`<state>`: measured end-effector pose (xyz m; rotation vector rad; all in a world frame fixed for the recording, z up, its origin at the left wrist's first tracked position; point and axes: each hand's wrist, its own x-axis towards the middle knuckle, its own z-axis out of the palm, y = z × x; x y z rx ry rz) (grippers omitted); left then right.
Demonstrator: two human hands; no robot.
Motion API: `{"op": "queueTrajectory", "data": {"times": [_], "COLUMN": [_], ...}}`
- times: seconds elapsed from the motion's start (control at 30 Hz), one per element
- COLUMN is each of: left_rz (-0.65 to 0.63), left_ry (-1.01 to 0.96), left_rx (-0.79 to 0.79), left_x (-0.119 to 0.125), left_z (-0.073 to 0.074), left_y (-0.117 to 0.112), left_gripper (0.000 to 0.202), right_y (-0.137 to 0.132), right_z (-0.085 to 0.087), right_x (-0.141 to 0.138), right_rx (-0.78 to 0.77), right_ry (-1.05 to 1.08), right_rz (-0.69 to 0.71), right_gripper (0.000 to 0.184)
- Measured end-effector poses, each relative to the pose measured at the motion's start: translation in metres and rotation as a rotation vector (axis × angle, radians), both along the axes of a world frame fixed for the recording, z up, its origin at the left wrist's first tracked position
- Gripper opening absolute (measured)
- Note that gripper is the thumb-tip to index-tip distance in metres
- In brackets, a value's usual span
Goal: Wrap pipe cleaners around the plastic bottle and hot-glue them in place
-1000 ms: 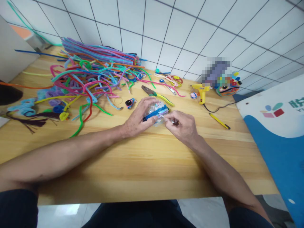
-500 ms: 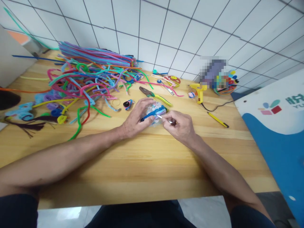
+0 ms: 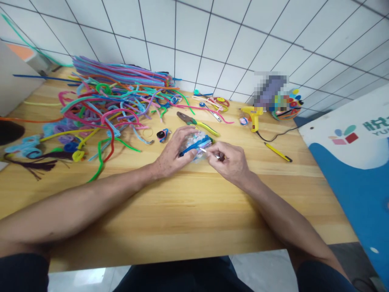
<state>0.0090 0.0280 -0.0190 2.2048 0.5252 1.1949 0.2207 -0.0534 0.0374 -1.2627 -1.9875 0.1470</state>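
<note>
My left hand (image 3: 173, 153) rests on the table, thumb and fingers closed on a blue fuzzy pipe cleaner strip (image 3: 194, 147). A lilac, lighter fuzzy part lies along its right end. Beneath and around it spreads a small heap of pastel fluff clippings (image 3: 191, 140). From the right, my right hand (image 3: 231, 160) grips small scissors (image 3: 220, 156), their handle mostly hidden by the fingers. The pale metal tip touches or lies just beside the strip's near edge; I cannot tell which.
Pliers (image 3: 197, 123) with yellow-green handles lie just beyond my hands. A big pile of pipe cleaners (image 3: 115, 101) covers the back left. A yellow glue gun (image 3: 254, 117) with its cord and a yellow utility knife (image 3: 278, 152) lie on the right. A small dark-faced piece (image 3: 162, 134) sits left.
The whole view has shifted slightly. Both hands keep nearly the same pose over the blue strip, and the scissors' tip stays by its near edge.
</note>
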Motion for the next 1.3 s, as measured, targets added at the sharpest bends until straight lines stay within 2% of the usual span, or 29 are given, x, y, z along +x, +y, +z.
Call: {"op": "queueTrajectory", "data": {"times": [0.23, 0.7, 0.83, 1.07, 1.3], "left_rz": [-0.011, -0.006, -0.013, -0.002, 0.004], "left_ry": [-0.002, 0.010, -0.009, 0.001, 0.001], "left_rx": [0.015, -0.004, 0.000, 0.011, 0.019], "left_x": [0.000, -0.001, 0.000, 0.001, 0.001], "left_z": [0.000, 0.000, -0.001, -0.002, -0.002], "left_y": [0.000, 0.000, 0.000, 0.001, 0.001], "left_gripper": [0.048, 0.049, 0.048, 0.049, 0.050], "right_y": [-0.001, 0.008, 0.008, 0.005, 0.002], "right_z": [0.005, 0.009, 0.011, 0.008, 0.007], "right_x": [-0.003, 0.002, 0.001, -0.002, -0.005], "right_rx": [-0.248, -0.665, -0.626, -0.477, -0.419], "right_ry": [0.224, 0.635, 0.631, 0.493, 0.392], "right_rz": [-0.022, 0.066, 0.061, 0.009, -0.014], "right_gripper": [0.012, 0.015, 0.014, 0.013, 0.013]}}
